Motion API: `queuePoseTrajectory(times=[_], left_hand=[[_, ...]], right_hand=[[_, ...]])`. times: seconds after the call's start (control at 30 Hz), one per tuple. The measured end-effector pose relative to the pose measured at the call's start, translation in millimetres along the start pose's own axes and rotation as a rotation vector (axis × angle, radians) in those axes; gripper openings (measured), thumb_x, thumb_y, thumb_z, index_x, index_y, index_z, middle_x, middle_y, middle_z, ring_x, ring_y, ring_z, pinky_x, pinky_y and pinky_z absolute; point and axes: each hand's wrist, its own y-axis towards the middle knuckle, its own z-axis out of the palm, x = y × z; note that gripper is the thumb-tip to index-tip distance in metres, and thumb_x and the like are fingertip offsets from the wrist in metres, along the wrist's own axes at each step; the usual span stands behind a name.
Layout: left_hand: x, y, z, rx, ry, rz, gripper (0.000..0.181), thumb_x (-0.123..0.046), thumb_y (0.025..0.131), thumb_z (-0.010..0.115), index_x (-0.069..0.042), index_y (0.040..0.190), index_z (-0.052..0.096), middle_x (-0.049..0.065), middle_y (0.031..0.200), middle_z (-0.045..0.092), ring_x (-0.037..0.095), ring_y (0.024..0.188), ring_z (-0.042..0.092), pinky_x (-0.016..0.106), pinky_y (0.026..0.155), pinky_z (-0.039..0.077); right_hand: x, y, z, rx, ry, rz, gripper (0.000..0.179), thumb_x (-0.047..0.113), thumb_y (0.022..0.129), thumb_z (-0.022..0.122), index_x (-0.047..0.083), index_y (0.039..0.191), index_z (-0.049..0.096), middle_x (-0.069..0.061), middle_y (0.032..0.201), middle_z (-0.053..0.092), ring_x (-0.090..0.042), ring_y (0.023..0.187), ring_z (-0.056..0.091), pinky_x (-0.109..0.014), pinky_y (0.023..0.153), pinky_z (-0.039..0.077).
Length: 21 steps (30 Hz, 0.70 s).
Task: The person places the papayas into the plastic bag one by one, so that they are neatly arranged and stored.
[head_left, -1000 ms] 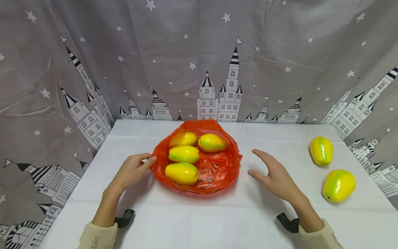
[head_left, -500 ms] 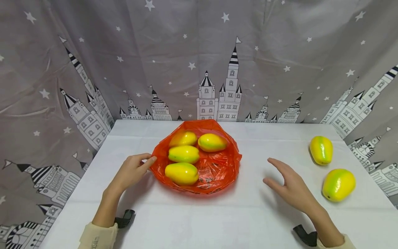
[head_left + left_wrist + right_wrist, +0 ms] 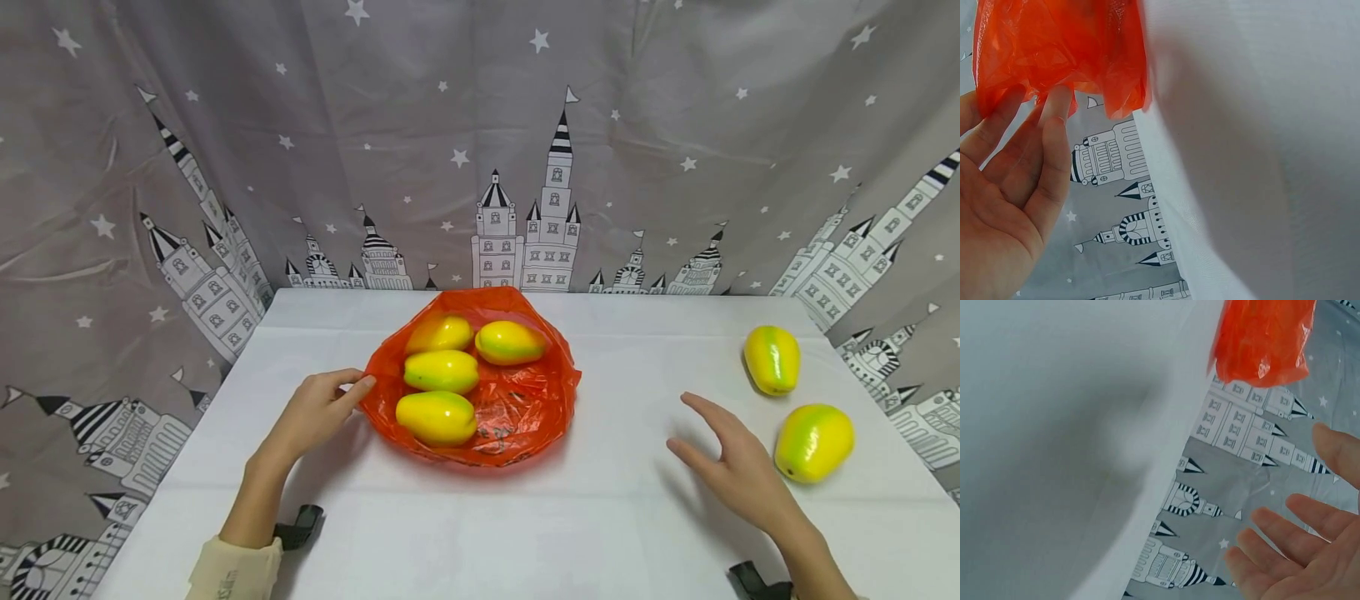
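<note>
A red plastic bag lies spread wide on the white table, its mouth facing up. Several yellow-green mangoes rest inside, mostly toward its left and back. My left hand pinches the bag's left rim between thumb and fingers; the left wrist view shows the fingertips at the red plastic. To the right of the bag, my right hand hovers with thumb and fingers apart, holding nothing. Just beyond it are two loose mangoes, the nearer one close to the hand and the other farther back.
A white cloth covers the table. Behind it hangs a grey curtain printed with castles and stars, which also runs along both sides. Dark straps show at the wrists.
My right hand has moved right and slightly nearer to me, away from the bag and toward the loose mangoes. The left hand keeps its pinch on the rim, and the bag stays put.
</note>
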Motion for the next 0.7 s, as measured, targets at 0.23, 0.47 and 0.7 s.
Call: queuePoseTrajectory(times=[0.23,0.47,0.7], left_hand=[[0.3,0.4,0.7,-0.003,0.008,-0.001,0.040,-0.033,0.102,0.055,0.000,0.118,0.069,0.013,0.104,0.070,0.024,0.079,0.065,0.037,0.074,0.053],[-0.5,0.5,0.7,-0.002,0.006,-0.003,0.039,-0.033,0.102,0.055,0.000,0.118,0.069,0.013,0.105,0.070,0.023,0.079,0.066,0.037,0.074,0.053],[-1.3,0.1,0.7,0.001,0.004,-0.008,0.039,-0.032,0.102,0.055,0.000,0.118,0.069,0.013,0.104,0.070,0.024,0.080,0.066,0.037,0.074,0.053]], right_hand=[[-9,-4.2,-5,-0.064,-0.012,-0.012,0.058,0.016,0.088,0.076,0.000,0.138,0.051,-0.025,0.137,0.052,-0.045,0.124,0.046,-0.025,0.109,0.030],[-17,-9.6,-15,-0.099,-0.023,0.007,0.057,0.013,0.088,0.075,-0.002,0.137,0.051,-0.027,0.135,0.052,-0.047,0.121,0.047,-0.007,0.102,0.021],[-26,-12.2,-26,-0.136,-0.062,0.057,0.052,0.014,0.090,0.072,-0.005,0.134,0.052,-0.030,0.133,0.052,-0.049,0.120,0.046,-0.048,0.108,0.031]])
